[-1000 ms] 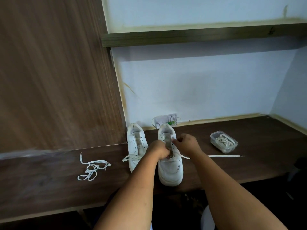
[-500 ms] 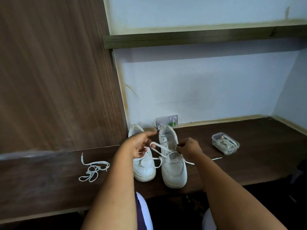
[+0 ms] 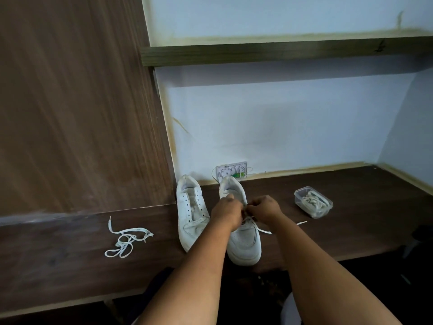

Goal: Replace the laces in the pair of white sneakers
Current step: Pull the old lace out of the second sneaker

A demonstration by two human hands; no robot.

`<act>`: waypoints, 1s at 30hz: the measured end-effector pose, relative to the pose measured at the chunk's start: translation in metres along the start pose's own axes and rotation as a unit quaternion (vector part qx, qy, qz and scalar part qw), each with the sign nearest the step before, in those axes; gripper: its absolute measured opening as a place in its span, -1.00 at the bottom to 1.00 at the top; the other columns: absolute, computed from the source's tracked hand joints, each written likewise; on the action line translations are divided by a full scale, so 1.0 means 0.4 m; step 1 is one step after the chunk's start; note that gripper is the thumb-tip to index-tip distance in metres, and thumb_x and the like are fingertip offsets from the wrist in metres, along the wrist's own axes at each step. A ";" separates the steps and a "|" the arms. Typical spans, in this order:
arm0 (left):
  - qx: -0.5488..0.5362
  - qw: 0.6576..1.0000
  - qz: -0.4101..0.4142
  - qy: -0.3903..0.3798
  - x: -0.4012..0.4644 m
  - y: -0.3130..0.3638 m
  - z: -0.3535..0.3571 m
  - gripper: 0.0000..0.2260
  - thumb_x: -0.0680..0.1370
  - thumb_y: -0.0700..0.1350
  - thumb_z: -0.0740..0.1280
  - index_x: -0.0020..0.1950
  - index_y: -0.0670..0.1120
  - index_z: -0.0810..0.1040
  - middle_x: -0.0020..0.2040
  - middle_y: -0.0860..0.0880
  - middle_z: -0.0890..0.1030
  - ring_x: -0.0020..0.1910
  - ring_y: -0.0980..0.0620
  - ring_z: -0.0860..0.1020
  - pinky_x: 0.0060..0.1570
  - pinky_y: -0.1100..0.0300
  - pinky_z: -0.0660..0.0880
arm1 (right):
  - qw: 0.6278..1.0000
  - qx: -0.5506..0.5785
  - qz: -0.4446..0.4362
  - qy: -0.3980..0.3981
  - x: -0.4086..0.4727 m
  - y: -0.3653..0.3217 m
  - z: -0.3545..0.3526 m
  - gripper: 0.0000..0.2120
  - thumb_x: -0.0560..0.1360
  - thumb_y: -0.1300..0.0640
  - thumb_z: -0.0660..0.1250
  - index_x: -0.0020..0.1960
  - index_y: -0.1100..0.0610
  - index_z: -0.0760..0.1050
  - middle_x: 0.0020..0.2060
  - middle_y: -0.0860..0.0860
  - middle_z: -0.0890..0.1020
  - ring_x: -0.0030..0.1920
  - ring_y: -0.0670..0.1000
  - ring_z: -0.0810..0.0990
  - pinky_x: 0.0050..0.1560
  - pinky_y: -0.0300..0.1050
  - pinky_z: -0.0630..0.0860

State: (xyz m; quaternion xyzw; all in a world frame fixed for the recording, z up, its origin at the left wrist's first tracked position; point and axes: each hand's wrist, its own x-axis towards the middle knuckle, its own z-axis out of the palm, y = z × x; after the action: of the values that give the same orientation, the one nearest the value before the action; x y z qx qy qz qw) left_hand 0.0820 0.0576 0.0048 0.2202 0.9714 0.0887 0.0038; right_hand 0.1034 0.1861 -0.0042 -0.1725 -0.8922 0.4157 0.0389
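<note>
Both sneakers are white: the left sneaker shows rows of small dark eyelet holes, and the right sneaker is plain white at the toe. The loose lace is white against the dark brown, wood-grained worktop. The clear plastic box holds off-white laces. The wall is pale bluish white, and the side panel is a brown wood grain.

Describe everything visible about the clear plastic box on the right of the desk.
The clear plastic box is small, rectangular with rounded corners, and has no lid on it. It sits flat on the dark wooden desk, right of both sneakers and apart from them. A bundle of off-white laces lies coiled inside. Neither hand touches it.
</note>
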 end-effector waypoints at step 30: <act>-0.190 0.947 -0.256 -0.034 -0.038 -0.174 -0.098 -0.60 0.38 -0.10 0.25 0.20 -0.18 0.44 0.07 -0.10 0.54 -0.01 -0.07 0.58 -0.19 0.23 0.44 | 0.947 -0.259 -0.161 -0.104 -0.019 -0.041 -0.002 -0.76 0.42 -0.09 0.42 -0.11 0.09 0.61 -0.13 0.01 0.50 0.01 0.02 0.45 -0.04 -0.14 0.41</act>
State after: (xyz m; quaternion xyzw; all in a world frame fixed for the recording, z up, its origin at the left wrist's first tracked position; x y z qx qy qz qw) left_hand 0.0643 -0.0175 0.0308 -0.0383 0.9596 0.2596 0.1014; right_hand 0.1063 0.1743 0.0091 0.0134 -0.9840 0.1745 -0.0335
